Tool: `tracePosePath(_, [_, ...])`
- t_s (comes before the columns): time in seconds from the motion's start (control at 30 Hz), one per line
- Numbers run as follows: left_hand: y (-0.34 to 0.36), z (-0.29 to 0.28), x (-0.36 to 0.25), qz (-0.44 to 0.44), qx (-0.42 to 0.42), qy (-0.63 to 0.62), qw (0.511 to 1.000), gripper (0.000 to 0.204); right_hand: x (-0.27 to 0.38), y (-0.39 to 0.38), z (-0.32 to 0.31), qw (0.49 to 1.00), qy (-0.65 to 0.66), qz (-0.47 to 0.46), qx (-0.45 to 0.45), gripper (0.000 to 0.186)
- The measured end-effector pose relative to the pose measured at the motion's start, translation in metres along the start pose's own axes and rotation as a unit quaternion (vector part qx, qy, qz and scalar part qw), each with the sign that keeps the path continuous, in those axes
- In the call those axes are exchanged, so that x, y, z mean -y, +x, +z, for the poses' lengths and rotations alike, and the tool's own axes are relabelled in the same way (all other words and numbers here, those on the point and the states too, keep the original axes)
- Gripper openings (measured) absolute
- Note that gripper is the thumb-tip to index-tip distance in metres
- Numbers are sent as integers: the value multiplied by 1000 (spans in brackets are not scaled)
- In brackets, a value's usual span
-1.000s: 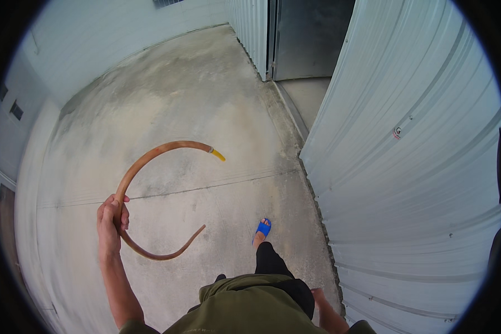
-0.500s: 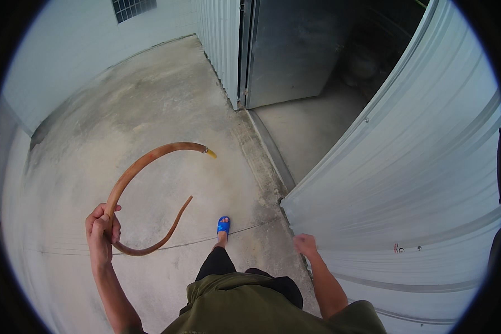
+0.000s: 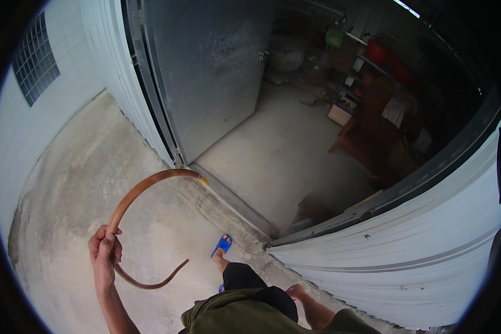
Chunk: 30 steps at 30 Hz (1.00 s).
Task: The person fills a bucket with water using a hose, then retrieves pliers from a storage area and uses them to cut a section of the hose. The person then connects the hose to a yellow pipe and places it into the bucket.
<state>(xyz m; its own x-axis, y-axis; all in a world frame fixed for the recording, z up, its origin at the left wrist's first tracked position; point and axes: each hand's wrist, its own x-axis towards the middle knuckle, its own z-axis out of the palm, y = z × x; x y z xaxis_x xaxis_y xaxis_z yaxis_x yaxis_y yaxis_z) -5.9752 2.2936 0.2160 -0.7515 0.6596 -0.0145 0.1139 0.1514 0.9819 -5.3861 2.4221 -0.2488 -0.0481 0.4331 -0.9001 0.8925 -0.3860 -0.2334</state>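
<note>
My left hand (image 3: 104,246) is closed around a long, brown, curved hose (image 3: 129,201). From my grip the hose arcs up and to the right, ending in a short yellow tip close to the doorway's threshold. Its thinner tail curls below my fist and rises to a free end over the concrete. My right hand (image 3: 296,291) hangs low beside my body, near the corrugated metal wall; its fingers are mostly hidden, and I see nothing in it.
A grey metal door (image 3: 209,72) stands swung inward with keys in its lock. Past the raised threshold (image 3: 234,203) is a dim room with a reddish-brown wooden seat (image 3: 373,133) and clutter. Corrugated metal wall (image 3: 384,250) borders the right; a barred window (image 3: 36,58) is at far left.
I have turned right and come nearer to the doorway, so more of the room's inside shows. The hose stays in my left hand. My right hand has dropped closer to my body.
</note>
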Motion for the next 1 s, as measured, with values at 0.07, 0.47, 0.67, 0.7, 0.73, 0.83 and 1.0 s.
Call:
tracePosePath(0.07, [59,20,1,-4,17,1,1000,29,50,34,-4,998,66,8,15,20])
tracePosePath(0.47, [387,181,-53,69,170,-36,982,44,399,162,-162,911,196,-323,-164,22])
tracePosePath(0.67, [542,312,-55,83,233,-56,967,45,431,232,-212,959,48,-241,-142,18])
tracePosePath(0.7, [567,329,-54,88,243,-35,965,53,437,240,-216,975,33,-189,-112,18])
tracePosePath(0.73, [589,357,-45,65,254,-60,963,52,392,259,-216,964,-62,-205,-160,18])
tracePosePath(0.83, [683,420,-31,63,262,-86,959,40,403,291,-264,979,189,-1,-77,18])
tracePosePath(1.0, [794,560,-54,6,327,-101,940,36,417,262,-318,918,367,136,-67,18])
